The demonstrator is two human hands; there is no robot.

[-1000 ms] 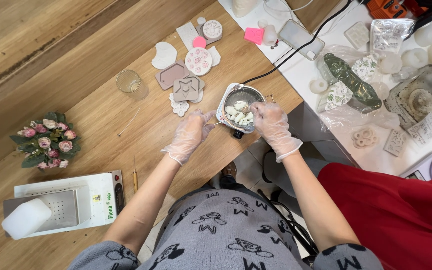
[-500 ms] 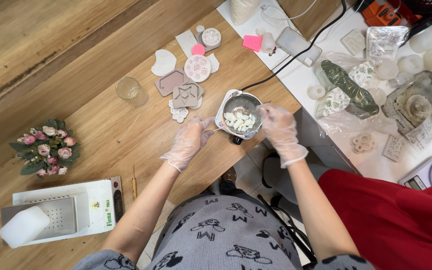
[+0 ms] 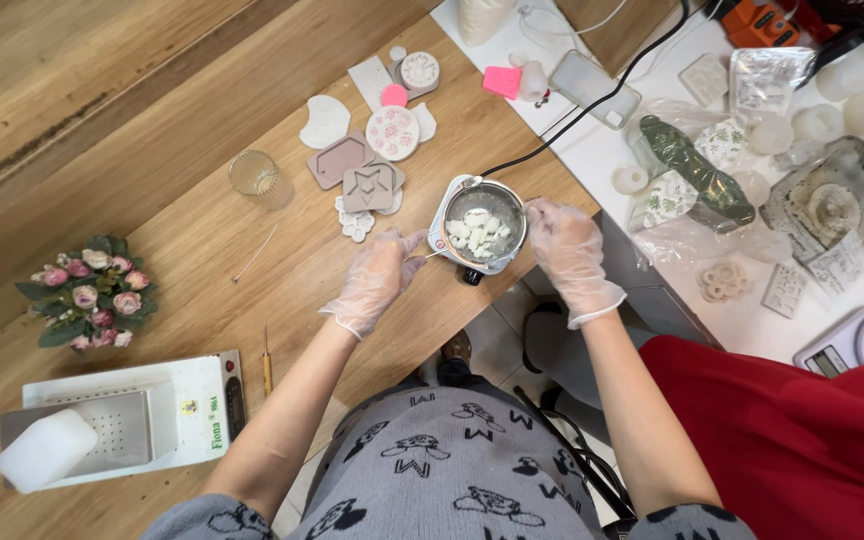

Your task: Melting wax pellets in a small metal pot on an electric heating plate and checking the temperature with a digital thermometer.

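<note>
A small metal pot (image 3: 508,206) holding several white wax chunks (image 3: 478,233) sits on a white heater base near the wooden table's front edge. My left hand (image 3: 377,280), in a clear glove, is at the pot's left side and pinches a thin metal handle that sticks out of it. My gloved right hand (image 3: 567,250) rests just right of the pot by its rim, fingers loosely curled, holding nothing that I can see.
Silicone moulds (image 3: 367,160) and a small glass (image 3: 255,173) lie behind the pot. A flower bouquet (image 3: 90,292) and a white machine (image 3: 142,415) are at left. A black cable (image 3: 592,105) runs to the cluttered white table (image 3: 592,150). A person in red (image 3: 802,430) sits at right.
My right hand has come out from over the wax chunks and moved to the pot's right side. The left hand stays at the handle.
</note>
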